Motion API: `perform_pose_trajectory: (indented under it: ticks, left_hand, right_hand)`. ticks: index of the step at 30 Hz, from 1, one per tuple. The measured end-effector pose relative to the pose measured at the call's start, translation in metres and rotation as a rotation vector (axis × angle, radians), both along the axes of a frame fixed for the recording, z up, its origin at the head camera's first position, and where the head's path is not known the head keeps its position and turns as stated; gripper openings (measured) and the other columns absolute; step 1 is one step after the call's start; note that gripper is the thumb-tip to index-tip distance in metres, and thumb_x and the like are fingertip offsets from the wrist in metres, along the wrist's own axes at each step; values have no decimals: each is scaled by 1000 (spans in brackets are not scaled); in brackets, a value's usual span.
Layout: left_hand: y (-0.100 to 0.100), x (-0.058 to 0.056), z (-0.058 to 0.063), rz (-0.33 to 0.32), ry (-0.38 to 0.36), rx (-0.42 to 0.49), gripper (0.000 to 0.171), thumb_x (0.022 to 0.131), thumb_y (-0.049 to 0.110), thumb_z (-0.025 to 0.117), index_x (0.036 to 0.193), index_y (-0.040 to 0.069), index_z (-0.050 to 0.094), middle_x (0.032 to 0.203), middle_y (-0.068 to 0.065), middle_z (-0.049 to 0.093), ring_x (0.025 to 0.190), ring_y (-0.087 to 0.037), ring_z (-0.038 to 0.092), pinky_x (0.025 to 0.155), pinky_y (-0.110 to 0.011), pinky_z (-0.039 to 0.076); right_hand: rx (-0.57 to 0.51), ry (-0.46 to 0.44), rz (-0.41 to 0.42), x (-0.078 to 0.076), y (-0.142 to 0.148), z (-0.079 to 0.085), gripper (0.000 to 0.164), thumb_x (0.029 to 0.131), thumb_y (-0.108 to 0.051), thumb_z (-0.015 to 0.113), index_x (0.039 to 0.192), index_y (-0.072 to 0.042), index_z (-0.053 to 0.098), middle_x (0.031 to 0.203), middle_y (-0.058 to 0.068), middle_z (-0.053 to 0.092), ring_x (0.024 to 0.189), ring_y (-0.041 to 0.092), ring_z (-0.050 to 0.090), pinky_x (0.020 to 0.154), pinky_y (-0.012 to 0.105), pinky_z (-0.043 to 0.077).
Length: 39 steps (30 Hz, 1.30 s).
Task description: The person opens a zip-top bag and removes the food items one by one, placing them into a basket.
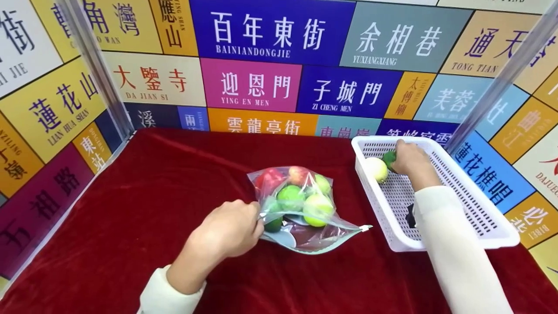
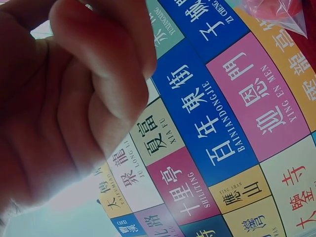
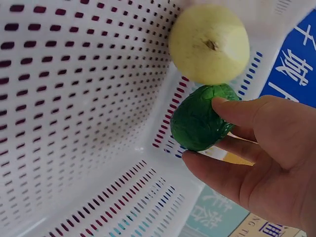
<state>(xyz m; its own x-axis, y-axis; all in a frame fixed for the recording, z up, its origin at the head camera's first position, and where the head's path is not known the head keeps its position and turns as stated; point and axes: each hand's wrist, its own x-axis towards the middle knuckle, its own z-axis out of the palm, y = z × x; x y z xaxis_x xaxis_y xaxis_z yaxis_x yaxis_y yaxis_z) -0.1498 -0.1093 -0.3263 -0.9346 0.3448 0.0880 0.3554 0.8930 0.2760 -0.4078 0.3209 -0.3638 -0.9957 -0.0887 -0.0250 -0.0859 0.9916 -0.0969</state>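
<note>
— Red cloth [image 1: 109,244] covers the surface before us. What do we record nearest?

— We find the left hand [image 1: 226,229], fingers curled tight, pinching the left edge of a clear zip bag [image 1: 320,240]. Its mouth is parted on the near side; red and green fruits [image 1: 290,198] lie within.

— And to its right?

— We note a white perforated basket [image 1: 378,211]. Inside, a black object [image 1: 410,216] lies partly hidden behind a pale sleeve [image 1: 453,244]. Farther in, beside a pale yellow fruit [image 3: 210,42], the right hand [image 3: 271,153] pinches a wrinkled green item [image 3: 197,121], thumb and fingers parted around it.

— Beyond?

— We log coloured sign panels [image 1: 270,32].
</note>
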Motion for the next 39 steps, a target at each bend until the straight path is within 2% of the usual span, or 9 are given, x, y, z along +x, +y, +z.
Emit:
perform_pose_trajectory:
  ticks: [4, 8, 16, 22, 27, 31, 34, 39]
  left_hand:
    - [0, 0, 0, -4, -6, 4, 20, 94, 20, 62, 85, 1, 60, 72, -15, 61, 70, -36, 66, 66, -49, 55]
    - [0, 0, 0, -8, 6, 6, 21, 93, 19, 62, 83, 1, 59, 71, -16, 60, 69, -36, 66, 65, -49, 54]
    - [-1, 0, 0, -12, 12, 6, 21, 93, 19, 61, 81, 1, 58, 71, -16, 60, 69, -38, 66, 64, -50, 54]
    - [-1, -1, 0, -2, -4, 4, 21, 94, 19, 61, 82, 1, 59, 72, -16, 60, 71, -37, 66, 66, -50, 54]
    - [-2, -1, -1, -4, 2, 7, 21, 94, 19, 61, 82, 1, 58, 72, -17, 61, 71, -38, 66, 65, -50, 54]
    - [-1, -1, -1, -7, -4, 4, 21, 93, 19, 61, 82, 1, 58, 72, -16, 60, 70, -37, 66, 65, -50, 54]
    - [0, -1, -1, -6, -13, 3, 21, 94, 19, 61, 82, 1, 59, 72, -16, 60, 70, -36, 65, 65, -49, 54]
    - [1, 0, -1, -1, -23, 0, 21, 94, 20, 62, 83, 1, 60, 73, -16, 61, 71, -36, 66, 66, -49, 55]
  right_hand:
    - [18, -11, -2, 0, 2, -6, 45, 85, -14, 65, 119, 11, 48, 112, 39, 55, 102, 55, 56, 92, 66, 44]
    - [26, -27, 2, -2, 4, -9, 39, 84, -11, 65, 113, 10, 51, 110, 38, 56, 99, 52, 57, 90, 65, 46]
    - [61, -43, 67, -6, 5, -11, 25, 79, -5, 68, 99, 7, 59, 98, 31, 61, 87, 43, 57, 85, 59, 47]
    - [34, -63, 69, -7, 6, -12, 28, 80, -4, 66, 104, 9, 60, 99, 30, 61, 88, 41, 55, 84, 57, 45]
    - [18, -85, 67, -8, 6, -13, 37, 81, -7, 66, 112, 11, 59, 106, 34, 60, 95, 45, 57, 90, 59, 46]
    - [18, -74, 45, -6, 3, -5, 44, 81, -6, 63, 121, 12, 57, 115, 36, 59, 102, 48, 58, 95, 61, 45]
    - [5, -47, 46, -2, -3, 7, 49, 82, -5, 60, 128, 12, 54, 121, 38, 57, 106, 50, 58, 97, 63, 44]
    - [-44, 54, 102, 15, -27, 47, 51, 89, -9, 63, 135, 7, 50, 130, 37, 55, 117, 56, 53, 100, 67, 40]
